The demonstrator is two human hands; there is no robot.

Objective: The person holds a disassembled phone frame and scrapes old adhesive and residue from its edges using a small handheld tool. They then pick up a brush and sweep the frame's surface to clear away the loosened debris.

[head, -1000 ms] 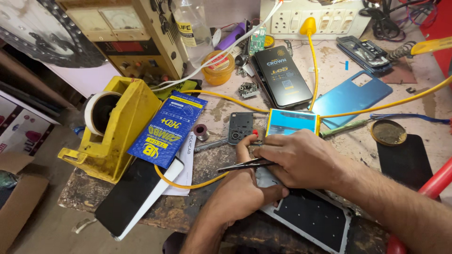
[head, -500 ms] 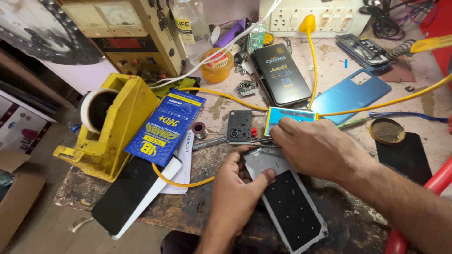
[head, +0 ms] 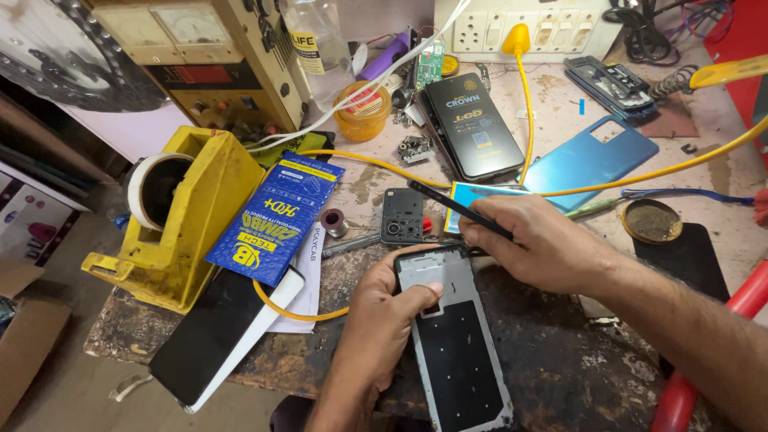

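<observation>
Phone frame (head: 460, 344) on table (head: 576, 376), steadied by left hand (head: 384, 316); right hand (head: 536, 240) just above it pinching black tweezers (head: 456, 206); yellow tape dispenser (head: 180, 216) left of frame.

My surface (head: 560, 376) is a worn, stained bench top, dark and scuffed near me, paler and dusty toward the back. Against the rear edge stands a white socket strip (head: 524, 24) with a yellow plug in it. At my left a yellowed metal instrument case (head: 208, 56) with dials rises beside a dark round disc (head: 64, 48). Below the left edge I see grey floor (head: 72, 384) and a brown cardboard box (head: 20, 336). The light is even and soft, with faint shadows.
</observation>
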